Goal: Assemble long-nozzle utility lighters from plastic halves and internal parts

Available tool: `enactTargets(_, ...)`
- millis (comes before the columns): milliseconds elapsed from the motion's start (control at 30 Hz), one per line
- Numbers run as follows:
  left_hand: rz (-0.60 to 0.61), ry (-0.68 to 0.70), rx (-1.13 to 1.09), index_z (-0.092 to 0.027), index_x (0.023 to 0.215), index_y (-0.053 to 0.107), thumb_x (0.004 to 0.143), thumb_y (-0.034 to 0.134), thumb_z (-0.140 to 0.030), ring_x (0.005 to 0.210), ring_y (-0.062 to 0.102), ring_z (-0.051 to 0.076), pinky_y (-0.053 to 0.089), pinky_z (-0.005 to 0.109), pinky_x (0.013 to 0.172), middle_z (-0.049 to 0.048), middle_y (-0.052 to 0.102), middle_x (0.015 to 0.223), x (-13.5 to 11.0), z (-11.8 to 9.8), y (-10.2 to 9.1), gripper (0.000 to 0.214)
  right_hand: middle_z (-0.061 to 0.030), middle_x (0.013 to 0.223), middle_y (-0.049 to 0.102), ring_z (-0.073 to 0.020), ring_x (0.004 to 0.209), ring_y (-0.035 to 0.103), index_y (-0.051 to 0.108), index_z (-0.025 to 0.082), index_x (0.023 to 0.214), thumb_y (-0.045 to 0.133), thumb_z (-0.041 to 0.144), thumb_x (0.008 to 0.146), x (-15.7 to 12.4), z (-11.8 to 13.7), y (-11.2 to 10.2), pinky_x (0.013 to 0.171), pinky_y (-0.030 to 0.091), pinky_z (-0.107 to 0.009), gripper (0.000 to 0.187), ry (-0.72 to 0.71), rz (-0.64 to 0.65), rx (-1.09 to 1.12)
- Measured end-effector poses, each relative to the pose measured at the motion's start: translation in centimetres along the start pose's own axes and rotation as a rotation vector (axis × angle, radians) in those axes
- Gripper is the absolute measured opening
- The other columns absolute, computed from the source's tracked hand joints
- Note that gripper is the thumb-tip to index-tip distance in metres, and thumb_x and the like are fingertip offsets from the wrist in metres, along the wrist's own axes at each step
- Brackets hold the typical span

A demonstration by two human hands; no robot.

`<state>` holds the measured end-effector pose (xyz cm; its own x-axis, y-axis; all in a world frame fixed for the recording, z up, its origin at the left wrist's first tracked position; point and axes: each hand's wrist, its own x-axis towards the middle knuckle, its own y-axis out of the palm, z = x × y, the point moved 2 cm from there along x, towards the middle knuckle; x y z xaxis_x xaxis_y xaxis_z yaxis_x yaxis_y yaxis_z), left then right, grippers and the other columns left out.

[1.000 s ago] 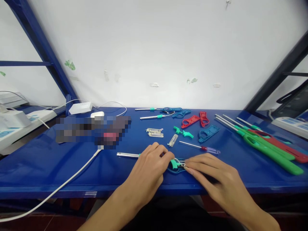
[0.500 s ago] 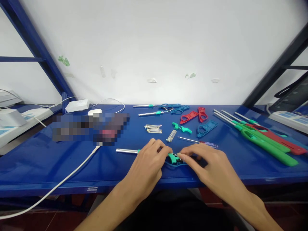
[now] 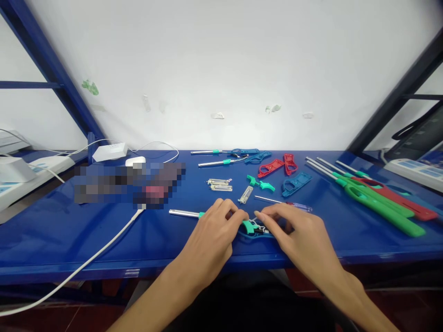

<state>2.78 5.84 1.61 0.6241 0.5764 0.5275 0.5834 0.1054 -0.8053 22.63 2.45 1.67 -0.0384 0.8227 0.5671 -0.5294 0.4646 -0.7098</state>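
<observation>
A long-nosed gas lighter with its handle open lies near the table's front edge. My left hand (image 3: pixel 216 233) is closed around its middle, pressing it down. The metal tube (image 3: pixel 185 213) sticks out to the left, and the green trigger (image 3: pixel 248 226) shows beside my fingertips. Under both hands runs the blue handle half (image 3: pixel 254 236), partly hidden, with a small black part (image 3: pixel 259 230) inside. My right hand (image 3: pixel 301 230) pinches at a thin white wire (image 3: pixel 254 220) just above the handle; its other fingers are curled over the handle's right end.
Beyond my hands lie a screwdriver (image 3: pixel 299 207), clear fuel tanks (image 3: pixel 245 195), green triggers (image 3: pixel 266 186), red handle halves (image 3: pixel 271 168) and a blue one (image 3: pixel 296 184). Whole lighters (image 3: pixel 384 207) rest at right. A white cable (image 3: pixel 104 251) crosses the left side.
My right thumb and fingertip have risen slightly off the handle, exposing more of the wire and the black part. The tube end has shifted a little. My left hand keeps its hold.
</observation>
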Motion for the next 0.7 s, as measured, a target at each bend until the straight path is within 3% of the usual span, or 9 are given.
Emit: enactTargets(700, 0.001, 0.025, -0.009, -0.014, 0.116, 0.066, 0.087, 0.039, 0.015, 0.09, 0.054, 0.023, 0.052, 0.034, 0.076, 0.0076, 0.06, 0.101, -0.01, -0.11, -0.19, 0.049, 0.0061, 0.083, 0.079, -0.0151, 0.069, 0.073, 0.072, 0.028, 0.091, 0.065, 0.037, 0.103, -0.39, -0.28, 0.25, 0.062, 0.047, -0.026, 0.016, -0.017, -0.066, -0.049)
